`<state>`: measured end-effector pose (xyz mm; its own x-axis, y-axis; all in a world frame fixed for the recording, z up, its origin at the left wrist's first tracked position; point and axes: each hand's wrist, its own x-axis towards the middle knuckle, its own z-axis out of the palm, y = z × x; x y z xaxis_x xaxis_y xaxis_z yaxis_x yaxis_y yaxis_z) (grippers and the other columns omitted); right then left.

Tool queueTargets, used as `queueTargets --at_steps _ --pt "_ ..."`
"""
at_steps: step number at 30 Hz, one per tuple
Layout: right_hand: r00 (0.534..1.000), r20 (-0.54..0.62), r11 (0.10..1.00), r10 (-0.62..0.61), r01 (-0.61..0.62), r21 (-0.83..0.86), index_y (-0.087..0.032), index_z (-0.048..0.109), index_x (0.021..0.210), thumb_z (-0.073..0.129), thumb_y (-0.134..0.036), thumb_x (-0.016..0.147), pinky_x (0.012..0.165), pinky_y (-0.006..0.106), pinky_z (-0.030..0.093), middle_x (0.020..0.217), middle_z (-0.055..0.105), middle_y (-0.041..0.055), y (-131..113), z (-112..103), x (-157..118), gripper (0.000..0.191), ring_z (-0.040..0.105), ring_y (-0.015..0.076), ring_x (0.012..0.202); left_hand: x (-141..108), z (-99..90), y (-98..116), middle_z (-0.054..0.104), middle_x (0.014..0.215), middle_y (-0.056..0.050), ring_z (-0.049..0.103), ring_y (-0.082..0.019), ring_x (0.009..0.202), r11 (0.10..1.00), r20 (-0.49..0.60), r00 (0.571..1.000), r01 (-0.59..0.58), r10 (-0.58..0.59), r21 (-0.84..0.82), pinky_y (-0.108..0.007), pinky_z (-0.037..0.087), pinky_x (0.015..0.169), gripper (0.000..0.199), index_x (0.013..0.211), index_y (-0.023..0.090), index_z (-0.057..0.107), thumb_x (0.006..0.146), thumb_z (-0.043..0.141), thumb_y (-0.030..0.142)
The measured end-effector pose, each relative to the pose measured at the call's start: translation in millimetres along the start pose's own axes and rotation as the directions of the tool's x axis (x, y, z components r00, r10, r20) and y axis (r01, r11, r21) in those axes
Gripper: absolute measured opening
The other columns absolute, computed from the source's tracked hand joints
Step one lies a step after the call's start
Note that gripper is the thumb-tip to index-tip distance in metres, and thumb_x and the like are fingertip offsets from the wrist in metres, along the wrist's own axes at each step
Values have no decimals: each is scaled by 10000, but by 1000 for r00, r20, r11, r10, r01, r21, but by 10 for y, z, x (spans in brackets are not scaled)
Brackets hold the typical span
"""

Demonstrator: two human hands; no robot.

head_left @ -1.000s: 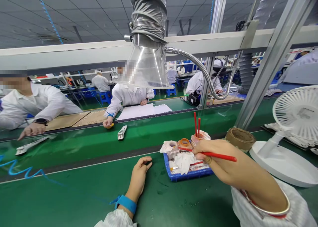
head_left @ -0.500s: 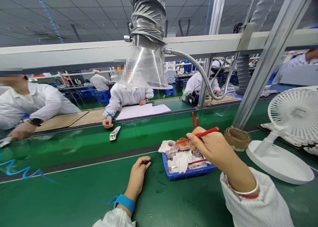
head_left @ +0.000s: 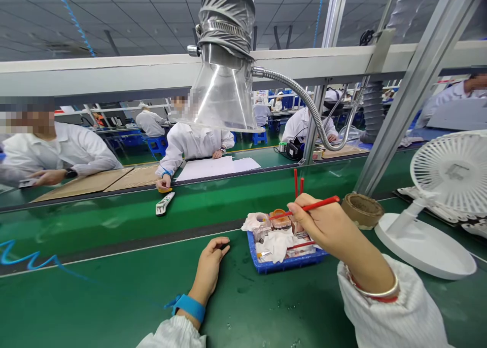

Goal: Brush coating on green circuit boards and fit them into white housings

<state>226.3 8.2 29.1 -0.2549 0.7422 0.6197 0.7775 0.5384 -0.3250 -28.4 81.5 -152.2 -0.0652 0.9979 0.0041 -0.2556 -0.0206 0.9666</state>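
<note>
My right hand is up over the blue tray, wrist angled in from the right, fingers pinched together on a red stick. My left hand just lies on the green bench beside the tray, fingers loosely curled, holding nothing.

Sleeves: white fine-striped work-coat fabric, left sleeve and right sleeve both full-length and loose, with soft, wide cuffs at the wrists. Left wrist: one bright blue wrist strap, a flat band with a short tab of the same blue at its side, worn just above the bare left hand. Right wrist: one thin polished silver bangle lying against a narrow red band, just above the bare right hand.
</note>
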Motion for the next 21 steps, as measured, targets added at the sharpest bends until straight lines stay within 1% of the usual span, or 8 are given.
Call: queueTargets --at_steps 4,7,11,14,18,21 --pt "999 -26 1000 20 -19 6 -201 423 665 312 -343 966 454 226 350 528 510 -26 18 -37 -34 351 507 106 438 -3 6 8 645 896 -60 555 -241 1006 1000 0 1000 4 -4 -2 -418 444 932 284 738 167 683 523 504 122" --pt "999 -35 1000 9 -9 11 -195 459 691 286 -339 975 489 227 373 590 539 -6 22 -10 -26 362 536 109 490 2 6 0 642 898 -59 551 -236 1006 1000 2 1000 5 -5 -3 -411 441 937 282 740 168 685 527 506 123" --pt "1000 25 1000 -15 14 6 -197 423 659 291 -335 973 507 236 373 563 516 -13 -1 18 -9 367 521 113 491 8 4 -4 639 900 -57 545 -234 1007 1000 4 1000 6 -6 -3 -411 434 943 276 740 168 685 530 510 128" --pt "1000 25 1000 -18 17 8 -195 405 647 302 -331 970 501 236 363 556 491 -21 -12 -12 -36 365 488 106 470 4 6 2 638 897 -60 542 -237 1004 1000 4 1000 6 -6 -3 -420 428 946 271 741 163 684 530 517 129" --pt "1000 -1 999 -17 17 28 -190 456 688 292 -311 979 540 234 379 629 525 -7 -17 -25 -55 355 509 110 533 -5 10 14 639 900 -64 536 -241 1010 1000 8 1000 6 -6 -4 -426 416 955 275 742 158 683 524 519 125" --pt "997 57 999 -50 50 3 -191 482 732 261 -303 982 583 251 391 681 550 2 -27 -1 -33 353 520 120 558 -7 10 21 636 905 -68 532 -243 1012 1000 11 1000 13 -13 1 -430 415 954 278 743 157 683 523 516 126"
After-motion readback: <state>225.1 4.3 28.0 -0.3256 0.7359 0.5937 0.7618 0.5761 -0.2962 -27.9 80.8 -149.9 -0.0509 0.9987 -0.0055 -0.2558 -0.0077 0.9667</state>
